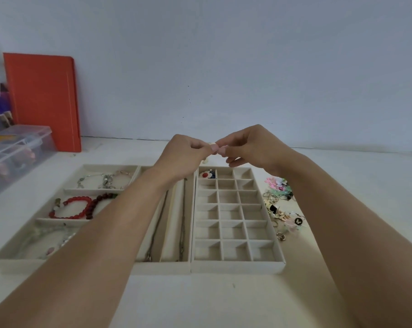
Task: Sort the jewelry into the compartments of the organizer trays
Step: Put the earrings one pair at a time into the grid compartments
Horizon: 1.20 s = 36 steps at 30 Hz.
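Note:
Both hands are raised above the far end of the trays, fingertips meeting. My left hand (186, 153) and my right hand (250, 145) together pinch a small pale piece of jewelry (211, 146); a cream bit hangs below it. Below lies the beige grid tray (238, 266) with many small compartments; its far-left compartment holds a red, white and blue charm (207, 174). A beige tray on the left (44, 263) holds a silver bracelet (103, 181), red bead bracelets (82, 207) and pale beads. Two long compartments hold chains (182, 223).
A heap of loose rings, earrings and pastel charms (279, 204) lies on the white table right of the grid tray. A clear plastic box (15, 152) and an upright orange folder (44, 100) stand at the back left, against the wall.

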Available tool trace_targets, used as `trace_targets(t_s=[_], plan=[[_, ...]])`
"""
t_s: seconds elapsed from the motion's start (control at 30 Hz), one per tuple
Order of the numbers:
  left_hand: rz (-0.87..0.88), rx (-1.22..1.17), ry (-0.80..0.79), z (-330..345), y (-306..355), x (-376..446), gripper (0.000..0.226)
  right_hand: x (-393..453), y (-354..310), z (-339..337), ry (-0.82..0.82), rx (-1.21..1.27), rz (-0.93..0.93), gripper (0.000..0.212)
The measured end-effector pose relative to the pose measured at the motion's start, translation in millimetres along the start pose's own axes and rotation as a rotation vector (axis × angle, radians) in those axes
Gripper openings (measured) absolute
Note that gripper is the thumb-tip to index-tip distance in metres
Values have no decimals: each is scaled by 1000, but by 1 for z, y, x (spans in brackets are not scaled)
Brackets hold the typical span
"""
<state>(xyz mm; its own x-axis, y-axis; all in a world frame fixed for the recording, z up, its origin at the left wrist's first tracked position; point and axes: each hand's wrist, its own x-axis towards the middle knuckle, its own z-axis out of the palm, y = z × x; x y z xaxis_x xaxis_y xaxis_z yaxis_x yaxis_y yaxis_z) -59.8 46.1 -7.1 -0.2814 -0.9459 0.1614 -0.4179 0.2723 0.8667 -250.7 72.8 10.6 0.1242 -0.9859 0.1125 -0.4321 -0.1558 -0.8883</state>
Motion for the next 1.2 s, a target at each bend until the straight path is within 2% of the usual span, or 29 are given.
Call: trace_targets(t_s=[0.17,0.27,0.43,0.53,0.8,1.0,1.2], plan=[[46,35,-15,0,-1,1,23,5,8,2,57,77,31,18],[19,46,-31,2,-4,3,23,7,14,1,71,64,58,13],[-20,60,104,-1,-9,6,21,13,28,1,96,-429,95,7],[-6,48,103,0,-8,6,21,17,33,8,53,-565,84,7],[5,66,98,0,-5,5,21,18,39,16,-88,-681,54,13],[-10,48,82,3,-5,5,22,19,39,18,10,-617,21,9],[-1,47,84,2,-6,5,22,16,32,16,-38,-653,70,11]])
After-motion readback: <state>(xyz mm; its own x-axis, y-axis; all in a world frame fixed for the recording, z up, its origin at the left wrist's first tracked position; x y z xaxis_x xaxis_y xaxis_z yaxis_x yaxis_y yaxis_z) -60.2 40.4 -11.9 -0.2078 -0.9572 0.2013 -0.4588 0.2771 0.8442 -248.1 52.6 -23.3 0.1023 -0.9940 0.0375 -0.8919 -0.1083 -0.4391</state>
